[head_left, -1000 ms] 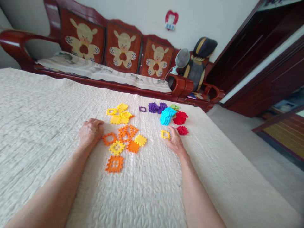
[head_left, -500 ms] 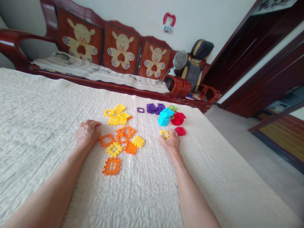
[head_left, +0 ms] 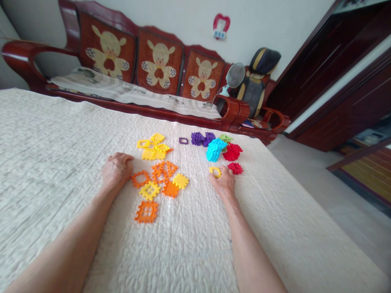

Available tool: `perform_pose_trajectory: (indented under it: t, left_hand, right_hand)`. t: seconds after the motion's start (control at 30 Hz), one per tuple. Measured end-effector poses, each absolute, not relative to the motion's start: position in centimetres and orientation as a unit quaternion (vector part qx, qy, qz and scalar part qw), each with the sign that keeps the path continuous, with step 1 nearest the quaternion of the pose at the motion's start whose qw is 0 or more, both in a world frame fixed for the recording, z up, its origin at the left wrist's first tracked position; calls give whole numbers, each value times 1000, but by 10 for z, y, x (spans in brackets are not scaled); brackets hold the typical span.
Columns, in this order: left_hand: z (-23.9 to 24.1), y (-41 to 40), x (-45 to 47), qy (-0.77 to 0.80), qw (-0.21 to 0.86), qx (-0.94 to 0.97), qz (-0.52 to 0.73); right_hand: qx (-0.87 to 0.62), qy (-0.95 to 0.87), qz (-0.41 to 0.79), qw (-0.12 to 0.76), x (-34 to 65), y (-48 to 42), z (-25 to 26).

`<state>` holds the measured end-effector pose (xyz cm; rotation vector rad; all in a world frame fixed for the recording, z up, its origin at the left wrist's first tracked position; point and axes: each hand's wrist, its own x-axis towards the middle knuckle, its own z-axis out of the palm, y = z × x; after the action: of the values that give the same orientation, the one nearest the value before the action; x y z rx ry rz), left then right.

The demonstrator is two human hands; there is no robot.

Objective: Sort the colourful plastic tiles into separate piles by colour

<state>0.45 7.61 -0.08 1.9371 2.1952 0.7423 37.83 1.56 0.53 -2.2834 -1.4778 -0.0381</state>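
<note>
My right hand (head_left: 224,181) pinches a yellow frame-shaped interlocking tile (head_left: 219,173) between thumb and fingers, just above or on the cloth. Close to its fingertips lie a small red stack of tiles (head_left: 235,168) and a leaning cyan stack (head_left: 214,150). My left hand (head_left: 118,170) rests on the cloth with its fingers curled in; no tile shows in it. Right beside it is an orange open tile (head_left: 141,179). Between the hands are more orange tiles, a yellow window tile (head_left: 149,190), a plain yellow tile (head_left: 181,181) and an orange window tile (head_left: 147,212).
Beyond lie a yellow tile pile (head_left: 155,148), a single dark purple frame (head_left: 183,141), purple stacks (head_left: 198,138), a larger red stack (head_left: 232,151) and green tiles (head_left: 225,138). A quilted white cover (head_left: 189,244) spreads underneath. A wooden sofa (head_left: 122,95) stands behind.
The view has shifted slightly, so everything appears a little farther right. Both hands keep nearly the same places among the tiles, and the right still holds the yellow one.
</note>
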Motion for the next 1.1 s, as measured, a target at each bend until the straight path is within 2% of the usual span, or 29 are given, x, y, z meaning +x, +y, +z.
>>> perform_pose_trajectory:
  t: [0.87, 1.1]
  left_hand:
    - [-5, 76, 2, 722, 50, 644, 248]
    - [-6, 77, 3, 721, 43, 648, 243]
  right_hand:
    - [-831, -525, -10, 184, 374, 15, 8]
    - [-818, -525, -34, 232, 372, 12, 10]
